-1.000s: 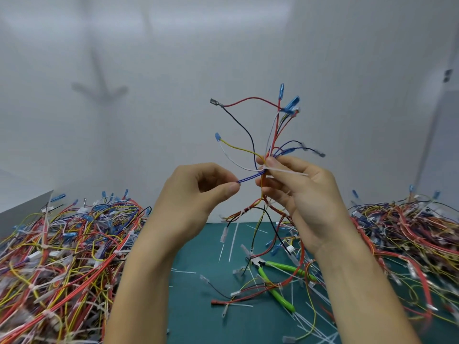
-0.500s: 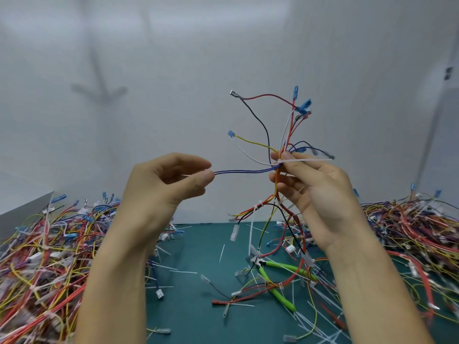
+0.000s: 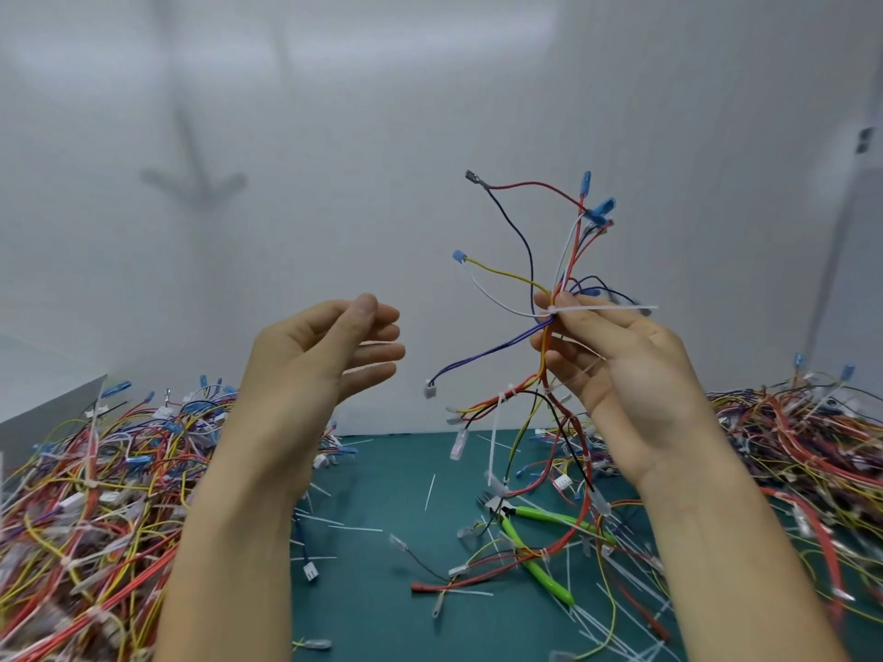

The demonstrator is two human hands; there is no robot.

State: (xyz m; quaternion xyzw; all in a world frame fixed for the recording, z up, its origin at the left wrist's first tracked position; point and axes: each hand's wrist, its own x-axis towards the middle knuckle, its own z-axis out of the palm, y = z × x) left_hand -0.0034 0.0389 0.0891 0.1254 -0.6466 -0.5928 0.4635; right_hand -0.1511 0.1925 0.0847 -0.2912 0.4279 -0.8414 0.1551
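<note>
My right hand (image 3: 616, 370) holds up a wire harness (image 3: 556, 260) of red, yellow, white and dark blue wires with blue terminals, pinching it where a white cable tie (image 3: 604, 309) wraps the bundle. The tie's tail sticks out to the right. A blue-purple wire pair with a small white connector (image 3: 430, 389) hangs free to the left of the grip. My left hand (image 3: 325, 360) is raised beside it with relaxed fingers, holding nothing. The harness's lower wires trail down onto the green mat (image 3: 382, 494).
Large heaps of coloured wire harnesses lie at the left (image 3: 81, 494) and right (image 3: 802, 446). Green-handled cutters (image 3: 535, 542) lie on the mat under the harness, among cut white tie tails and loose wires. A white wall stands behind.
My left hand drew the blue-purple wire pair out leftward, then let it go; the pair now droops with its connector hanging. The right hand kept its grip and shifted slightly right.
</note>
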